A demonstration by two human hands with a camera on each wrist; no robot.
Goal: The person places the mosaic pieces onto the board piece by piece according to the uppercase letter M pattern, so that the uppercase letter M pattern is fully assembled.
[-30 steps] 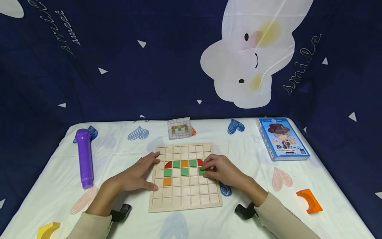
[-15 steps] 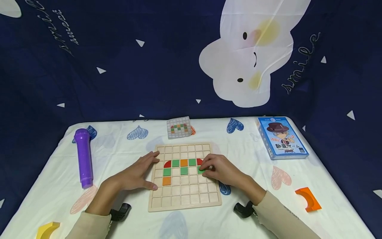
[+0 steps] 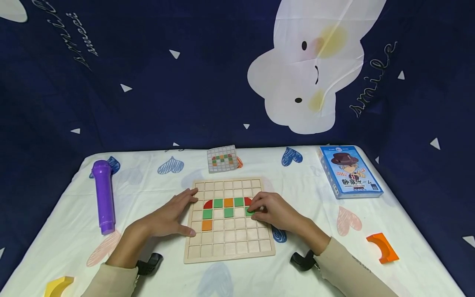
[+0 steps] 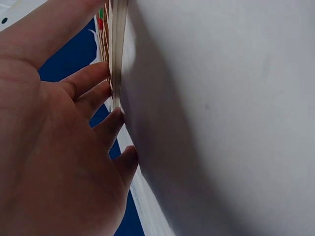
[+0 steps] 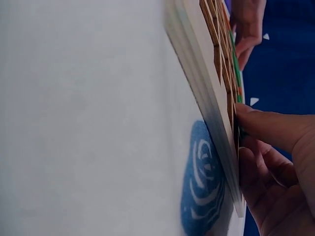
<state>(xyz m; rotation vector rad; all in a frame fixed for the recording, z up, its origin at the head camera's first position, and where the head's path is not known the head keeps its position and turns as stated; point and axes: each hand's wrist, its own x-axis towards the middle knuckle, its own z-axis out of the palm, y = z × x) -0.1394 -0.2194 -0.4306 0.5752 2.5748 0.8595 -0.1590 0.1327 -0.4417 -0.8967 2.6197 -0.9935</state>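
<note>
A wooden grid board [image 3: 222, 247] lies on the cloth, also seen edge-on in the right wrist view. My left hand [image 3: 167, 215] rests at its left edge, fingers spread and fingertips touching the rim. Over the board's right side, my right hand [image 3: 276, 211] pinches a green tile [image 3: 249, 211] in its cell, partly covering it. Beside that, a red rounded tile [image 3: 248, 201] is half hidden by the fingers. Across the same row sit another red rounded tile [image 3: 208, 204], green tiles and an orange tile [image 3: 228, 202]. Lower left is one more orange tile [image 3: 206, 225].
A small pattern card [image 3: 222, 159] lies behind the board. To the left are a purple microphone-shaped tube [image 3: 105, 198] and a yellow arch block [image 3: 59, 285]. On the right are a blue game box [image 3: 350, 171] and an orange arch block [image 3: 384, 248].
Both hands hold nearly the same places on the board. The whole head view has shifted only slightly; no tile has visibly moved.
</note>
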